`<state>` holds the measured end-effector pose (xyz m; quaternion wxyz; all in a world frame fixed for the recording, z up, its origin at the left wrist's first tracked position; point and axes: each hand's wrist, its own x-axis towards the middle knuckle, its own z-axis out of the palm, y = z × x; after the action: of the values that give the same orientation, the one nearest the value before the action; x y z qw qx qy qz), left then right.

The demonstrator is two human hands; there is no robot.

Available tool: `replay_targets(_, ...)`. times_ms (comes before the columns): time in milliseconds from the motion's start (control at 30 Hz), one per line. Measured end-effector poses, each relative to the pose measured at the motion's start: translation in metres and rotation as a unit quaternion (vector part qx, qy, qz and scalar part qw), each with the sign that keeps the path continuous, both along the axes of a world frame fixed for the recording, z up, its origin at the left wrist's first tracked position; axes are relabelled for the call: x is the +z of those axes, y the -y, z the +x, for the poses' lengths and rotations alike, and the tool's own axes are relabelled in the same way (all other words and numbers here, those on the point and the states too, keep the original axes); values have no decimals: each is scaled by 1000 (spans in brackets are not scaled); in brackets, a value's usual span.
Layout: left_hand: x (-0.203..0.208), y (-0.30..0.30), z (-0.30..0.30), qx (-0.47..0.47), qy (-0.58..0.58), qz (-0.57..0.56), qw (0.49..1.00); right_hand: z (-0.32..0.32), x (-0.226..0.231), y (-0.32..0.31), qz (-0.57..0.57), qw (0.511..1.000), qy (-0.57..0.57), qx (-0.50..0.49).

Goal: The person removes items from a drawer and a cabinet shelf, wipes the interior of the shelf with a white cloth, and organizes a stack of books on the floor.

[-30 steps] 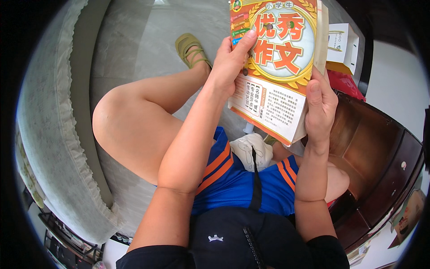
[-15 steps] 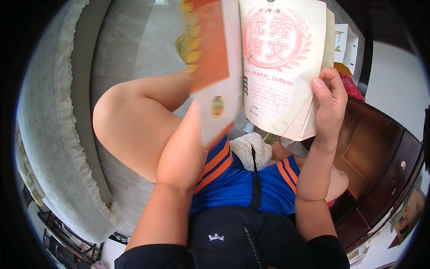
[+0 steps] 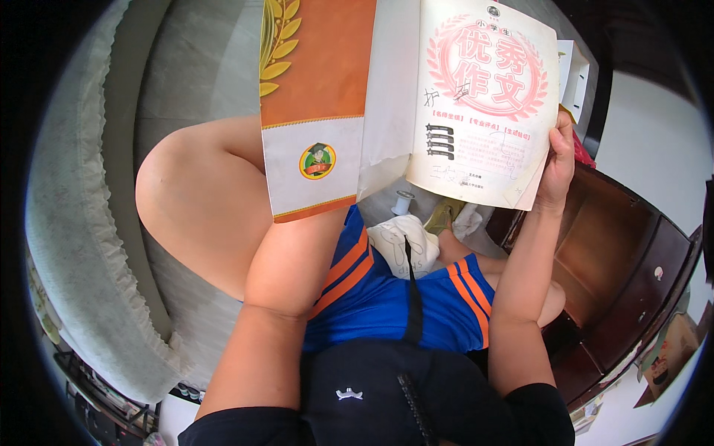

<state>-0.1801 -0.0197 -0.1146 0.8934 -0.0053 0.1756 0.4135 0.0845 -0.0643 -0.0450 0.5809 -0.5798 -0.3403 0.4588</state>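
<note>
I hold up an open paperback book point(image 3: 476, 152) with a pink and red printed title page and some pen scribbles on it. My right hand point(image 3: 557, 169) grips its right edge, thumb on the front and fingers behind the pages. The orange and white cover flap point(image 3: 318, 67), with a gold leaf pattern and a round badge, is folded out to the left. Behind this flap goes my left forearm point(image 3: 294, 260); my left hand and its fingers are hidden there.
A dark wooden cabinet point(image 3: 632, 297) with an open compartment stands at my right. On my left is a grey-covered bed or sofa point(image 3: 74, 245) with a ruffled edge. A white cloth bag point(image 3: 405, 245) and a white spool point(image 3: 403, 202) are between my legs. An open white box point(image 3: 574, 78) stands behind the book.
The cover flap has swung further out to the left and now lies flatter toward me. The title page has shifted slightly right and up; my right hand keeps its grip on the book.
</note>
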Motion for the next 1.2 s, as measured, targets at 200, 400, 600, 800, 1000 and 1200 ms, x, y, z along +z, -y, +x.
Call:
replay_targets(200,-3,5,-2,2,0,-11,1000,-2,-8,0,9,999,-23,-27)
replay_targets(400,-8,7,-1,3,-2,-16,1000,11,-19,2,43,996,-72,16)
replay_targets(600,-9,12,-8,3,-1,-22,1000,-6,-15,-5,41,995,-87,12)
replay_targets(800,-9,12,-9,3,0,-24,1000,-9,-17,-7,31,997,-67,-17)
replay_targets(1000,-9,15,-13,2,-8,-21,1000,-31,3,-1,29,994,101,17)
replay_targets(1200,-9,15,-9,-3,-5,-20,1000,-9,26,28,-21,965,201,165)
